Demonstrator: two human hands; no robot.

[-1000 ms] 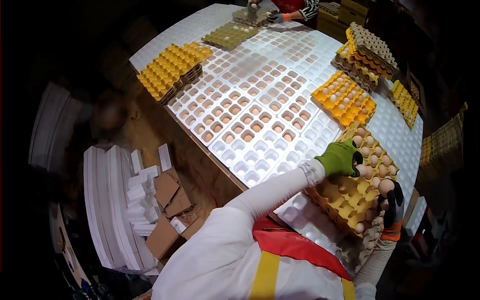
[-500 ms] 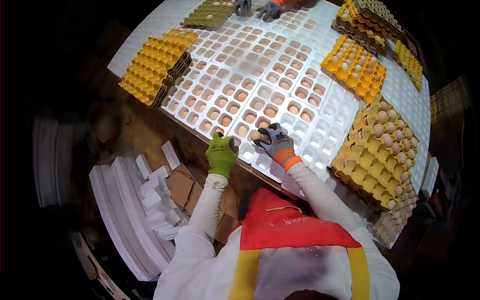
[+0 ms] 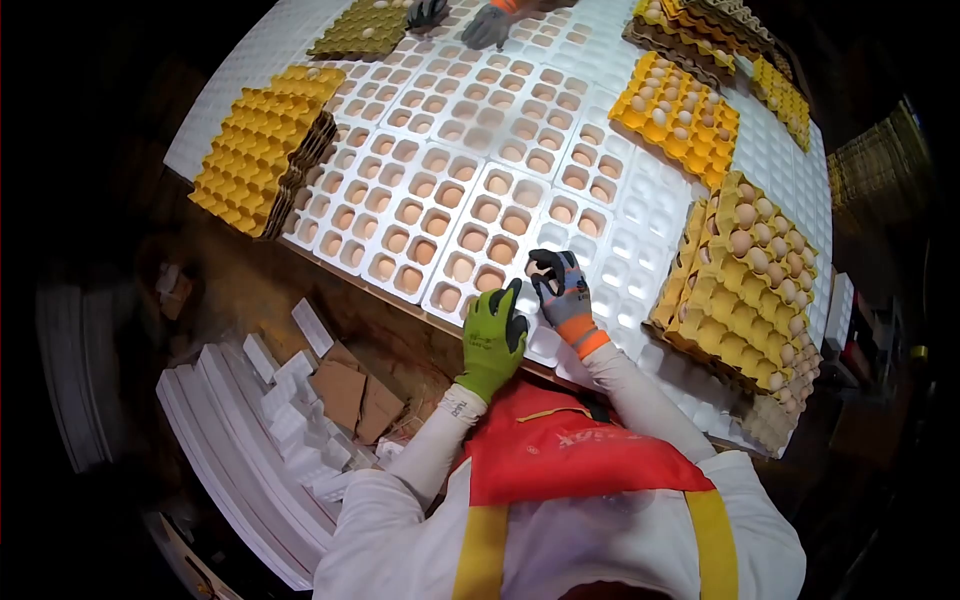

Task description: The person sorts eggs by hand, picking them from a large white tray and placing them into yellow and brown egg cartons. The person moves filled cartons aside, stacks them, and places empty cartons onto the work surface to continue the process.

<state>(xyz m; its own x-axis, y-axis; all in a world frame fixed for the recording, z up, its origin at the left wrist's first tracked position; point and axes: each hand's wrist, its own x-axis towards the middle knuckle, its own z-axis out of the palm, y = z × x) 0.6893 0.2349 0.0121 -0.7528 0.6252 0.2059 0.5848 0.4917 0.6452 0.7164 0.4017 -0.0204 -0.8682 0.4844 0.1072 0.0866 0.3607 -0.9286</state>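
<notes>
My right hand (image 3: 563,290), in a grey and orange glove, is closed around a brown egg (image 3: 537,266) just above the white foam egg tray (image 3: 433,300). Beside it at the table's near edge is my left hand (image 3: 494,335), in a green glove with dark fingertips. Its fingers are bent and apart, with no egg visible between them. Close to both hands, a filled pocket holds an egg (image 3: 490,281). To their right are white pockets without eggs.
Yellow egg cartons (image 3: 255,150) are stacked at the left. More cartons with eggs (image 3: 760,250) stand at the right, behind them an orange carton (image 3: 680,110). Another person's gloved hand (image 3: 487,27) works at the far side. Foam pieces (image 3: 295,410) and cardboard (image 3: 345,385) lie below the table's left edge.
My left hand has left the pocket at the tray's near edge and moved right, toward my right hand. My right hand still holds an egg. The view has shifted slightly.
</notes>
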